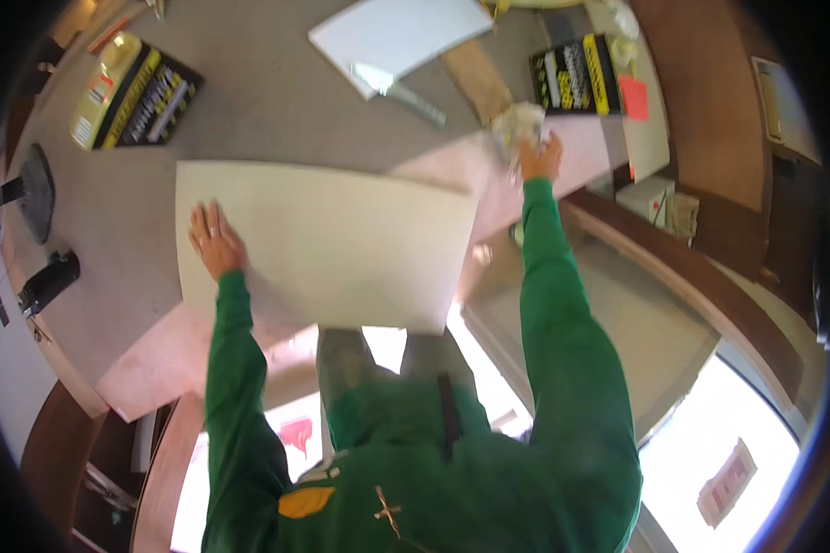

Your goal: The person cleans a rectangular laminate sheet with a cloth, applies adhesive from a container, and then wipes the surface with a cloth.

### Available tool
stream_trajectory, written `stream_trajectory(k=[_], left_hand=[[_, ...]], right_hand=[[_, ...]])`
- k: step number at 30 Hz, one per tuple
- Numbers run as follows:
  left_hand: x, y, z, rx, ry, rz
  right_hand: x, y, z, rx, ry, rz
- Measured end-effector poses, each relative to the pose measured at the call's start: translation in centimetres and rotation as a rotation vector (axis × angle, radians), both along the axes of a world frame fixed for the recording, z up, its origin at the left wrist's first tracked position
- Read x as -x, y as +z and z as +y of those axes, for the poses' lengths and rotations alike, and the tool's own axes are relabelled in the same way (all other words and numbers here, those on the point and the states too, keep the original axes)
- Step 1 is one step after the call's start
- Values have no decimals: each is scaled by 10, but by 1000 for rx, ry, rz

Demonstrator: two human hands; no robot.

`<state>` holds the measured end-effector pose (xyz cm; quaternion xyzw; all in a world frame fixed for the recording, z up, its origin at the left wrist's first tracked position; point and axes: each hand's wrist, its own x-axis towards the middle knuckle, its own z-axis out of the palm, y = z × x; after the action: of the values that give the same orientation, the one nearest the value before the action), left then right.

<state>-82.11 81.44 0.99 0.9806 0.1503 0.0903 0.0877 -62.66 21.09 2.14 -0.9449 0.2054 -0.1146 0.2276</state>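
Observation:
A large white board (332,244) lies on the grey table, its near edge reaching out over the front edge toward my legs. My left hand (216,240) rests flat on the board's left part, fingers stretched and a ring showing on one. Over to the right, beyond the board's far right corner, my right hand (541,158) has its fingers closed on a crumpled whitish rag (518,122). Just left of the rag lies a strip of brown wood (476,78). A flat tool with a pale blade and grey handle (420,103) lies partly on a second white sheet (406,37).
Black-and-yellow boxes stand at the far left (152,97) and far right (576,76) of the table (258,101). A red square (633,98) sits beside the right box. A dark stand (37,194) and a black object (51,281) are at the left edge.

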Motion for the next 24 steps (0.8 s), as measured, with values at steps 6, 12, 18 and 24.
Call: stream_trajectory(k=[6, 12, 18, 24], left_hand=[[37, -14, -119, 27, 232, 15], [40, 14, -159, -39, 261, 141], [44, 12, -145, 37, 255, 95], [25, -6, -166, 67, 198, 116]], right_hand=[[18, -5, -10, -59, 97, -124], [107, 35, -34, -124, 28, 100], [173, -7, -166, -217, -184, 18], [77, 26, -324, -87, -137, -140]])
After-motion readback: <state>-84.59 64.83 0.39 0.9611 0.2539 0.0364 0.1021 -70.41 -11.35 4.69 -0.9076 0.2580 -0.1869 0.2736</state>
